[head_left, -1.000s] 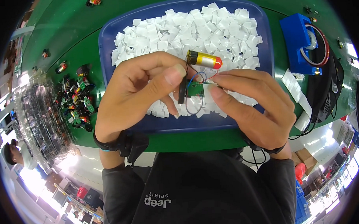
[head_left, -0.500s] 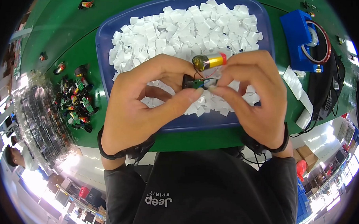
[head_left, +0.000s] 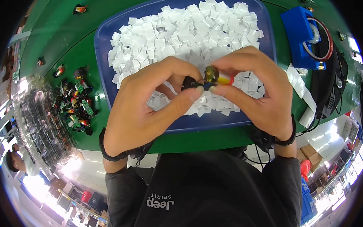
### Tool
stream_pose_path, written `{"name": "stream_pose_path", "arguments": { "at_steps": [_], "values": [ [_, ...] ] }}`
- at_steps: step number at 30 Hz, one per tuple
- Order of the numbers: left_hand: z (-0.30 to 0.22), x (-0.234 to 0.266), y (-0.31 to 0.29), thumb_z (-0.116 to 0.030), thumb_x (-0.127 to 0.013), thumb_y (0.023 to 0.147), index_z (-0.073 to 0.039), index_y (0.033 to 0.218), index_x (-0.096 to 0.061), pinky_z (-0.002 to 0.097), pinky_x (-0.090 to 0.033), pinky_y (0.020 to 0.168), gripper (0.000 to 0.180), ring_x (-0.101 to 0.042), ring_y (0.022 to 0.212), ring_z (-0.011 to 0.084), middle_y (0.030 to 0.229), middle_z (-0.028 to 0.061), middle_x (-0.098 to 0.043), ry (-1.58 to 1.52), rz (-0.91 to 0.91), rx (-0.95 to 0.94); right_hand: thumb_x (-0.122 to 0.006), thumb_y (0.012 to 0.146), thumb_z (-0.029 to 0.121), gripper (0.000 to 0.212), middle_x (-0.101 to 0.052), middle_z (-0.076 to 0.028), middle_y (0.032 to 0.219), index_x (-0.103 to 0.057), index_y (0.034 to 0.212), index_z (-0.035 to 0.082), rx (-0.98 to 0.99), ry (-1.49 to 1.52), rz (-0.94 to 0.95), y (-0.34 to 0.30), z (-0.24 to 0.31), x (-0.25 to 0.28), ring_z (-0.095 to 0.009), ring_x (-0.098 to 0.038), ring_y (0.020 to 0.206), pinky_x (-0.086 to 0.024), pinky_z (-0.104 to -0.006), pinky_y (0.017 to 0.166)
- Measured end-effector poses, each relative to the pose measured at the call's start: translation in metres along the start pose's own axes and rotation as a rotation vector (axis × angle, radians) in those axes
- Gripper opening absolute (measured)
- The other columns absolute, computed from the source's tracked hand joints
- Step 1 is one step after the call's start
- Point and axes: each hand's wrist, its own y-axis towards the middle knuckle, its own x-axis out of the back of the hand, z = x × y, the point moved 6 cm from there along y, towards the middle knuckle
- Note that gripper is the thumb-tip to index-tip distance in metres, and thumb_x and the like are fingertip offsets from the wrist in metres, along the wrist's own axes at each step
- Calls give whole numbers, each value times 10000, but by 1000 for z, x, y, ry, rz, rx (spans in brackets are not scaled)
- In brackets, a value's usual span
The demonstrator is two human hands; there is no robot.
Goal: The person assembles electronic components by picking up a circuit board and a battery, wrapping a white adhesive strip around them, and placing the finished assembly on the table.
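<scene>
Over a blue bin point(head_left: 101, 64) of white square paper pieces point(head_left: 182, 31), both my hands hold one small electronic assembly. My left hand point(head_left: 143, 109) pinches its black end piece point(head_left: 188, 83) and the small circuit board between thumb and fingers. My right hand point(head_left: 264, 90) has its thumb tip at the board's other end, the fingers curled behind a small cylindrical battery point(head_left: 222, 77) with a yellow and red wrap. The battery sits just above the board, its dark round end facing left. Thin wires between them are mostly hidden. Dark straps circle both my wrists.
Left of the bin lies a pile of similar board-and-battery assemblies point(head_left: 77, 101), with clear plastic trays point(head_left: 39, 114) beyond it. A blue tape dispenser point(head_left: 299, 39) stands at the right, near a white paper strip point(head_left: 301, 87) and a black bag point(head_left: 328, 88).
The battery has swung down and turned, from lying level above the board to tilting with its end toward me. My right fingers have lowered around it; my left hand holds nearly still.
</scene>
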Motion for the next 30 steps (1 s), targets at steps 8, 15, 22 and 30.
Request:
{"name": "stream_pose_path", "arguments": {
  "at_steps": [8, 15, 22, 30],
  "values": [
    [1, -11, -1, -16, -488, 851, -11, 992, -576, 281, -472, 766, 167, -590, 873, 146, 961, 66, -610, 110, 20, -9, -785, 659, -67, 283, -656, -101, 967, -677, 900, 35, 61, -20, -3, -4, 5, -3, -210, -586, 867, -462, -292, 734],
    [15, -8, 7, -44, -491, 873, 23, 1054, -549, 304, -462, 848, 201, -604, 952, 189, 1052, 115, -615, -661, 12, 176, -797, 661, -35, 228, -701, -107, 919, -668, 833, 40, 252, -114, 77, 1, 17, -7, -220, -565, 853, -463, -300, 735],
    [6, -6, 0, -38, -474, 916, 55, 1127, -550, 294, -500, 814, 243, -625, 936, 163, 1128, 144, -626, -635, 11, 162, -815, 666, 10, 242, -735, -123, 938, -665, 854, 38, 190, -28, 0, -3, 15, -5, -241, -573, 884, -485, -317, 726],
    [14, -11, -1, 94, -555, 839, 52, 1180, -540, 245, -538, 641, 344, -669, 810, 148, 1125, 131, -635, -447, 37, 112, -805, 666, -27, 256, -732, -134, 922, -667, 871, 40, 332, -279, -75, -3, 23, -11, -251, -594, 875, -501, -312, 706]
  ]
}}
